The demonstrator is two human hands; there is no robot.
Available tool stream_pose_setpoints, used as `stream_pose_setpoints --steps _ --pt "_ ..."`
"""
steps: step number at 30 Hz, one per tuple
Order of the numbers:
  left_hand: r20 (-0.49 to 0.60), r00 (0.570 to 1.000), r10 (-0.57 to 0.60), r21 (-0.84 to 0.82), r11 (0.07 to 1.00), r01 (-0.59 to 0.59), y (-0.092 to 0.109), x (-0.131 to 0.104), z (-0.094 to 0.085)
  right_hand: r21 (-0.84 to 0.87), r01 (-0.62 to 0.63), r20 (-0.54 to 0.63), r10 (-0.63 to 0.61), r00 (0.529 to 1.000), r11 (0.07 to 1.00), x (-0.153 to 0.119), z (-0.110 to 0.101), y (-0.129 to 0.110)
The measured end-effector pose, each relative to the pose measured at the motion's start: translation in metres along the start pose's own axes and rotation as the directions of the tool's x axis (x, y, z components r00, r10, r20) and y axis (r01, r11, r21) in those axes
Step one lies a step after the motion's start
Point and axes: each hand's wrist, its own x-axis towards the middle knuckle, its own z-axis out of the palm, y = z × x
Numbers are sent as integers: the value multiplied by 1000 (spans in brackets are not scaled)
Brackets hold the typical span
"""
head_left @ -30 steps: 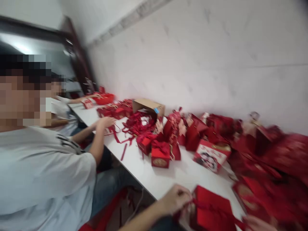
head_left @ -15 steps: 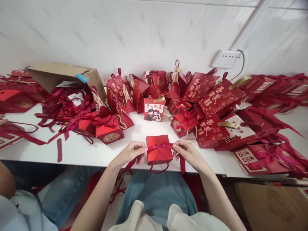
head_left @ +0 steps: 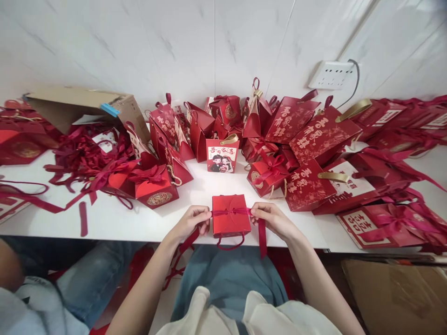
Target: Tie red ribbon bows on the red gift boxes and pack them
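Head view: my left hand [head_left: 192, 224] pinches one side of the ribbon [head_left: 223, 212], my right hand [head_left: 270, 220] the other, apparently to keep it taut across the red box [head_left: 230, 227], at the table [head_left: 195, 188]'s near edge (easy reach, presumably). Printed box [head_left: 222, 160] stands beyond; carton [head_left: 134, 114] far left, likely out of the way.

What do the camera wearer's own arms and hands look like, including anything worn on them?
The left hand and right hand are bare, with no gloves, rings or watch visible. Both forearms are uncovered as far as the frame shows. The person wears a cream top.
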Motion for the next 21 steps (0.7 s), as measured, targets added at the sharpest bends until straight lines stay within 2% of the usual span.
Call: stream_pose_setpoints --steps 2,5,8,11,13,15,18,21 --pt "23 1000 -7 24 1000 6 6 -2 -1 -84 42 27 -40 999 996 -4 -1 -8" --pt "54 998 13 137 990 -20 24 -7 -2 -246 178 113 -154 982 953 -12 2 -28" --pt "68 997 28 323 945 -49 44 -12 0 -296 297 165 -258 952 908 -17 11 -44" --pt "52 999 -4 447 895 -20 58 -16 6 -340 381 196 -332 923 860 -14 24 -47" --pt "27 999 -22 515 857 4 66 -19 11 -380 416 175 -377 910 826 -8 33 -43" --pt "-5 1000 -15 581 814 15 71 -21 15 -442 429 102 -432 896 787 -3 41 -37" --pt "-40 999 36 646 763 -2 78 -25 19 -535 439 -15 -528 849 722 4 50 -27" --pt "-58 995 84 692 721 -20 85 -28 20 -574 453 -40 -576 817 682 5 52 -19"
